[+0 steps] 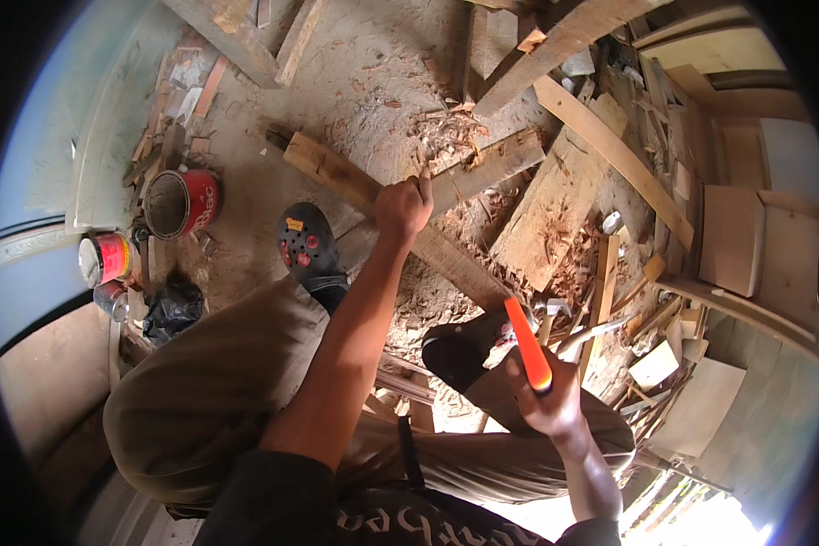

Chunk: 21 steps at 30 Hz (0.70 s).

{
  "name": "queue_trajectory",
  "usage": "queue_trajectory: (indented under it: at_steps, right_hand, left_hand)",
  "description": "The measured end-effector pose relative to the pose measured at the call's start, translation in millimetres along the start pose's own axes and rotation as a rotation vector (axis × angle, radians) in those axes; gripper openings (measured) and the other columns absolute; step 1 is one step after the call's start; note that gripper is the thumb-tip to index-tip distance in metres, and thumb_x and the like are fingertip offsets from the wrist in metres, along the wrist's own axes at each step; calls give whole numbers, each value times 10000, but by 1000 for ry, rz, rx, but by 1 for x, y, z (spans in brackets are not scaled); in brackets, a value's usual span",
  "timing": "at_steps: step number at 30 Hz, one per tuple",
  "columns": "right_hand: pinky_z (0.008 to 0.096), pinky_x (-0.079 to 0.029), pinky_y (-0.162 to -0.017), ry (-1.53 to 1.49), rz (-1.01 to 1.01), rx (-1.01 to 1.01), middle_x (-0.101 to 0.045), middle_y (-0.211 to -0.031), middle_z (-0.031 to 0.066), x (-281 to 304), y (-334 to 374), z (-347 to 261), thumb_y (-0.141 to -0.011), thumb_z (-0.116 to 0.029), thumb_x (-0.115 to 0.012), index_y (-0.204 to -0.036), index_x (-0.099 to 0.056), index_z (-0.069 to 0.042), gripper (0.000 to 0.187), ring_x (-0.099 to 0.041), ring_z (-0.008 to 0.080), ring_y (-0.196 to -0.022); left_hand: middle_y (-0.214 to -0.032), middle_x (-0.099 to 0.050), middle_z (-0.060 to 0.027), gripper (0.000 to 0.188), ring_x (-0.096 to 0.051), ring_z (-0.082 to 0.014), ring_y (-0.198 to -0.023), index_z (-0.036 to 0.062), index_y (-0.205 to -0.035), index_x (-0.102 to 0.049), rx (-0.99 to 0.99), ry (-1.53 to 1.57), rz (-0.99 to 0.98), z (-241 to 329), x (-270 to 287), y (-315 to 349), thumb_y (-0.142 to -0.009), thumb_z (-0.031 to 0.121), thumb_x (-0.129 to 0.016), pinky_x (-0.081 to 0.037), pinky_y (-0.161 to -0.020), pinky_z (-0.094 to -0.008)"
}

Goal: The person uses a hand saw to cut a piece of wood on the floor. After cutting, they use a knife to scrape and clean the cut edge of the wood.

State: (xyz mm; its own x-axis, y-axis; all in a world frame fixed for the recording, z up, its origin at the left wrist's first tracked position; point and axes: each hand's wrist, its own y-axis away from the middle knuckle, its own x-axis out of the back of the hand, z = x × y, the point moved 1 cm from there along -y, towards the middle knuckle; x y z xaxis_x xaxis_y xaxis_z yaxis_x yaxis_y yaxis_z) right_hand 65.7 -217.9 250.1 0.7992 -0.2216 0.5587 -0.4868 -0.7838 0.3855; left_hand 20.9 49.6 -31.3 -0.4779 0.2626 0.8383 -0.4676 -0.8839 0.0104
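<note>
Two rough wooden beams cross on the ground; one long wooden beam (455, 264) slants from upper left to lower right, and a shorter wooden beam (505, 166) reaches up to the right. Over their crossing is my left hand (402, 207), fingers curled, one digit pointing away from me along the shorter beam. What it grips, if anything, is hidden. My right hand (553, 400), nearer to me and to the right, is closed round a bright orange bar-shaped tool (526, 344), raised above my lower leg. Its exact kind does not show.
My feet in dark clogs (311, 250) flank the long beam. At left stand a red paint can (184, 205), a smaller can (106, 258) and a black plastic bag (175, 308). Planks (555, 214), wood shavings and scraps lie at right; timber legs (555, 59) stand ahead.
</note>
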Motion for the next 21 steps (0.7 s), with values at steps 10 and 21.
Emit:
queue_trajectory:
  at_steps: [10,21]
  right_hand:
    - [292,-432,-501,61,43,42,-576,-586,74,20,17,2,-895,-87,-675,-810,-650,31,148,-540,121,-531]
    - [336,-382,-494,42,156,-116,-499,-538,50,-26,-49,-8,-936,-180,-704,-795,-638,12,247,-421,104,-515]
  left_hand:
    - [-670,-676,-225,652,-677,-380,-619,28,-721,-724,58,22,-35,2,9,1,-1059,419,-326,-550,-818,-476]
    - [-683,-691,-211,588,-707,-374,-676,40,-782,-731,-19,-62,-79,1,5,-6,-1044,402,-350,-555,-806,-499]
